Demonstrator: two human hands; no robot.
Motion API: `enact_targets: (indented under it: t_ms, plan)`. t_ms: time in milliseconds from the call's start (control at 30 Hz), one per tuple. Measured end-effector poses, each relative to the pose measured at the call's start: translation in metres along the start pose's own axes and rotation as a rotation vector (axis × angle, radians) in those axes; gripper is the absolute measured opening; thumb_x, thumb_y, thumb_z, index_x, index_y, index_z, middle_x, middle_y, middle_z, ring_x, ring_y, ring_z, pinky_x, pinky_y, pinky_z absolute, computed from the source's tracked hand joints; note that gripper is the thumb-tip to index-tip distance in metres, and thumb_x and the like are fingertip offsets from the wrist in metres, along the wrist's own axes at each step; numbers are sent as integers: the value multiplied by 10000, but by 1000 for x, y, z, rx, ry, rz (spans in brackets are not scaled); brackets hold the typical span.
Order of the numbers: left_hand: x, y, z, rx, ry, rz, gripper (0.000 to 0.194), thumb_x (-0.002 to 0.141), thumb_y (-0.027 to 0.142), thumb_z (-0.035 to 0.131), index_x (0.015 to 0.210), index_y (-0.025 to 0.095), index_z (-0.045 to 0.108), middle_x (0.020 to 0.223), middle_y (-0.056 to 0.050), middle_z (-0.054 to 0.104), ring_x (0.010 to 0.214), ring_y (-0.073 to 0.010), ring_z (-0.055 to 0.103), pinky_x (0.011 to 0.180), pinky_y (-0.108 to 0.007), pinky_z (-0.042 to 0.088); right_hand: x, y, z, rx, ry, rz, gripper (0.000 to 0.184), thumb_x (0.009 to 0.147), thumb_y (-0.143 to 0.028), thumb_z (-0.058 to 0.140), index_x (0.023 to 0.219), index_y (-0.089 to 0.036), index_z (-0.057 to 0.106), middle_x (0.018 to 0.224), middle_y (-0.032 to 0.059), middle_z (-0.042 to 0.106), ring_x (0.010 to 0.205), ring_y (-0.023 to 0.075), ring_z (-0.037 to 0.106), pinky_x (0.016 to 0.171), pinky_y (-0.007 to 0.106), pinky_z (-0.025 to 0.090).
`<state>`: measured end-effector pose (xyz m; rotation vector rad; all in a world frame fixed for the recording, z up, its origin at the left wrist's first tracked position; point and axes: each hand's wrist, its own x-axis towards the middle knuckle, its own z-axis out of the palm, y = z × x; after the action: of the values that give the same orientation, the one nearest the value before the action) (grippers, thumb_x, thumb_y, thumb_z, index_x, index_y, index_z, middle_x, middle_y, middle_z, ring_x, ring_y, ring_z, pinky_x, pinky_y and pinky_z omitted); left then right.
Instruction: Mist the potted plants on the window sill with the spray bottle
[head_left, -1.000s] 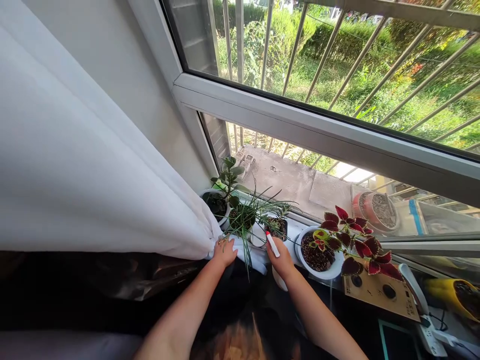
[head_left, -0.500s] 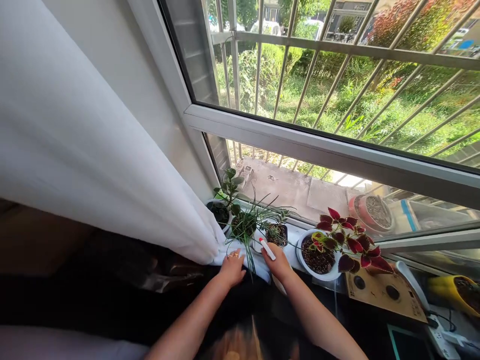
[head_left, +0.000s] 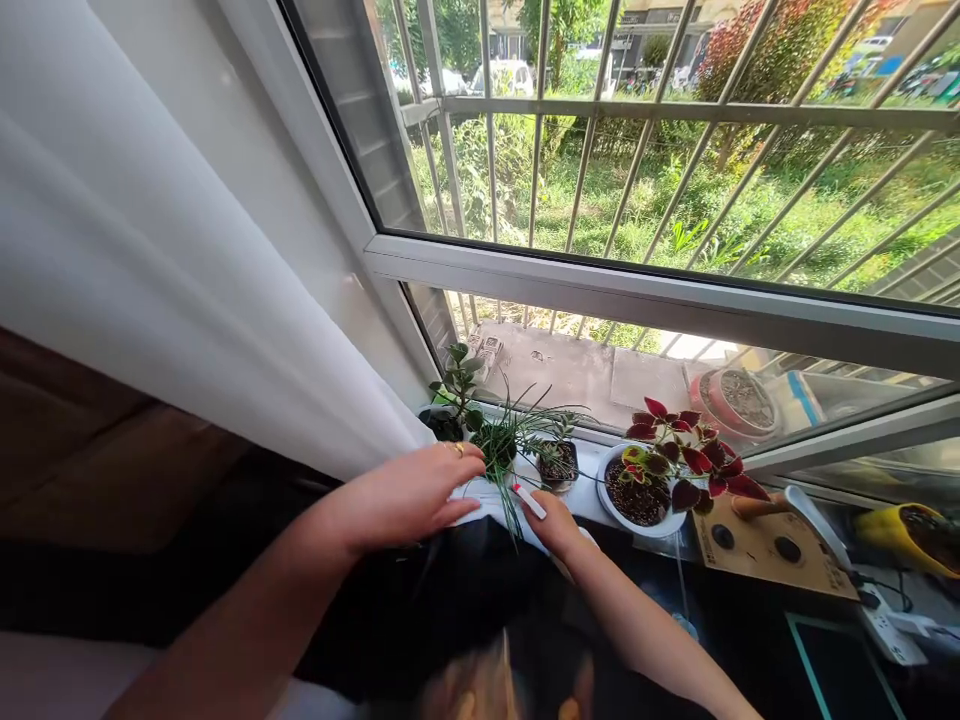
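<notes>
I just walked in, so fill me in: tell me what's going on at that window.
The person's right hand holds a white stick with a red tip, out by the windowsill. Their left hand is open beside the long-leaved grassy plant; whether it touches the leaves is unclear. Off to the right, a red-leaved plant stands in a white pot.

Left grip outstretched, thumb parted, right grip curled, both arms extended
</notes>
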<state>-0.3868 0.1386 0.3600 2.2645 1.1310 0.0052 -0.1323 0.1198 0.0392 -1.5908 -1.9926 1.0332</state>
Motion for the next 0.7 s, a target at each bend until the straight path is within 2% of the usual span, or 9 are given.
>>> enact_targets:
  t_ms: [100,200,300,400,467,533,600,700]
  plan:
    - [30,-34,-3,47,109,-98,261,904,346,694,1126,219,749,1202,-126,739,1180,-351,690,1080,-470,514,-5,3,-3,37,1,-51,182,941,-260,562,774,-204,609,802,51,641,751,196,568,689,312,386]
    - [54,-64,5,108,150,-116,348,928,351,621,1227,206,724,1290,-156,715,1240,-368,658,1093,-504,503,-5,3,-2,51,-16,-108,123,923,-242,595,826,-199,657,838,49,660,786,193,573,716,312,403]
    - [63,-82,10,42,253,-131,456,921,395,577,1299,169,694,1379,-180,677,1314,-369,612,1150,-521,464,-4,5,2,5,-51,-37,137,902,-223,636,767,-201,641,773,20,624,727,165,530,678,292,360]
    - [60,-95,6,-194,492,-214,557,890,487,601,1348,175,660,1388,-167,662,1249,-340,639,1090,-499,512,-5,17,0,-31,-43,70,178,908,-206,628,730,-201,616,723,9,586,664,149,476,637,286,294]
    - [56,-103,1,-395,686,-264,637,877,543,625,1400,180,613,1430,-159,621,1220,-306,642,1052,-468,536,-5,25,-5,-36,-23,118,172,925,-193,589,756,-197,621,754,20,602,679,154,495,642,282,298]
    - [54,-114,-4,-594,852,-298,719,841,539,673,1447,171,555,1469,-167,576,1257,-287,617,1099,-461,509,-3,31,-9,-16,-11,126,162,933,-202,569,783,-196,629,795,29,624,720,164,537,660,276,332]
    - [55,-125,-7,-770,944,-372,770,792,472,722,1470,172,513,1473,-175,558,1309,-284,587,1147,-481,470,0,32,-9,20,1,90,139,922,-227,586,797,-199,638,825,33,643,762,176,568,685,276,369]
    - [57,-138,-7,-952,973,-509,760,764,381,735,1461,194,497,1450,-172,555,1361,-289,559,1146,-495,462,7,31,-3,47,19,44,149,902,-250,598,764,-202,629,798,33,639,749,178,557,680,281,382]
